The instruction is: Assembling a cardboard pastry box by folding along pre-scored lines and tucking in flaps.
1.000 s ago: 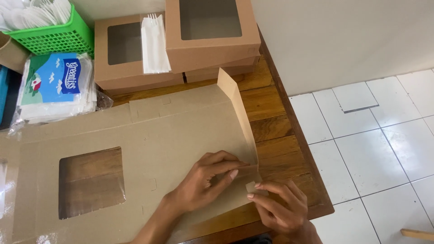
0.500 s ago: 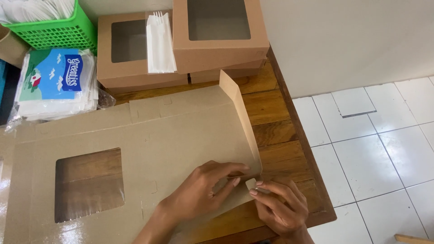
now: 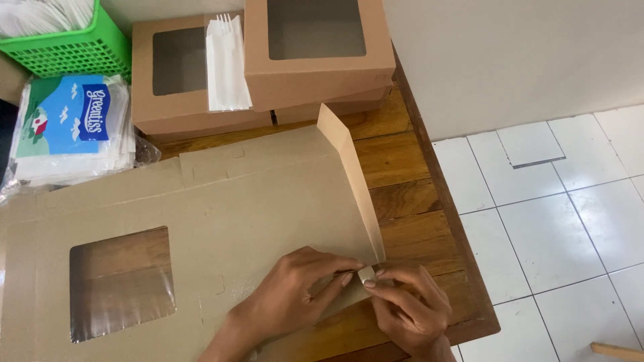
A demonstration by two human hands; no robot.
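Cardboard box blank (image 3: 221, 221) lies flat, long axis left to right, right flap raised. Left hand (image 3: 295, 295) and right hand (image 3: 409, 308) pinch its near-right corner tab, as before.

Flat cardboard sheet (image 3: 221, 201) covers most of the table (image 3: 409, 181). Bare wood strip runs along the right edge, open for passing. Behind, two window boxes (image 3: 315, 53), a green basket (image 3: 67, 47) and a tissue pack (image 3: 70, 127) block the way. Raised flap (image 3: 349, 167) stands up.
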